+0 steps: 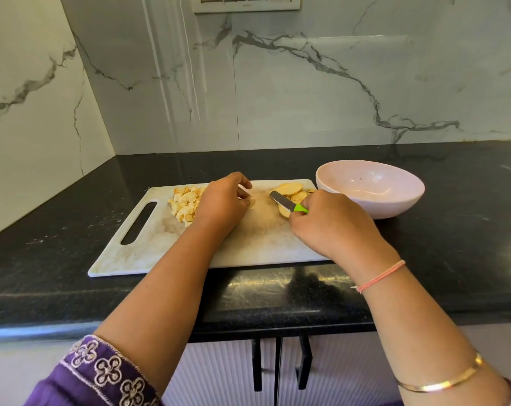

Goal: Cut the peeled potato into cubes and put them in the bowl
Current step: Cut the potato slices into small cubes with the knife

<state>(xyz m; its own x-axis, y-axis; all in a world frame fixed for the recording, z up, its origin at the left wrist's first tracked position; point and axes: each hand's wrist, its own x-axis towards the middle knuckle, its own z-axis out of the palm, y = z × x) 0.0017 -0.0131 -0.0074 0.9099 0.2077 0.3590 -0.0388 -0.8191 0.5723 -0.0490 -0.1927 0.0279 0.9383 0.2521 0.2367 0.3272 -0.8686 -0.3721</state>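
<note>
Right hand (330,221) grips the knife (285,203), left hand (223,205) curls, hold unclear; cubes (185,205) heap at the cutting board's (263,238) far-left, slices (291,189) remain uncut, bowl (394,205) holds no cubes.

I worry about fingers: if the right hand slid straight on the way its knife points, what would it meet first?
The knife would likely reach the curled fingers of the left hand, past a little bare cutting board; depth is unclear.
</note>
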